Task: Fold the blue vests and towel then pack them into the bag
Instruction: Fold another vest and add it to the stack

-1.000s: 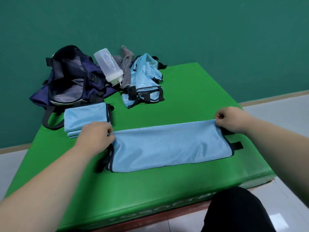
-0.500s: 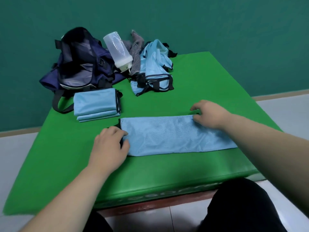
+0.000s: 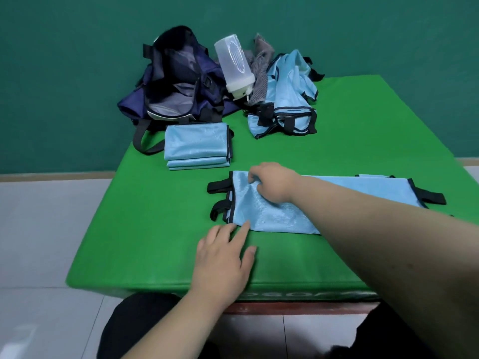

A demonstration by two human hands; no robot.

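A light blue vest (image 3: 282,216) with black trim lies folded into a long strip on the green mat (image 3: 160,242). My right hand (image 3: 272,185) reaches across it and pinches the cloth near its left end. My left hand (image 3: 223,257) lies flat on the mat, fingertips touching the strip's near left corner. A folded blue vest stack (image 3: 195,145) sits behind. Unfolded blue vests (image 3: 287,99) are heaped at the back. A grey towel (image 3: 260,71) lies crumpled between them and the open navy bag (image 3: 176,86).
A clear plastic bottle (image 3: 234,66) leans upside down against the bag. The bag's strap (image 3: 141,143) hangs over the mat's left edge. A teal wall stands close behind. Tiled floor (image 3: 46,229) surrounds the mat, and my dark-clad knees show below its front edge.
My right hand has moved from the strip's right end to its left end and taken hold of the cloth. My left hand let go and slid toward the near edge.
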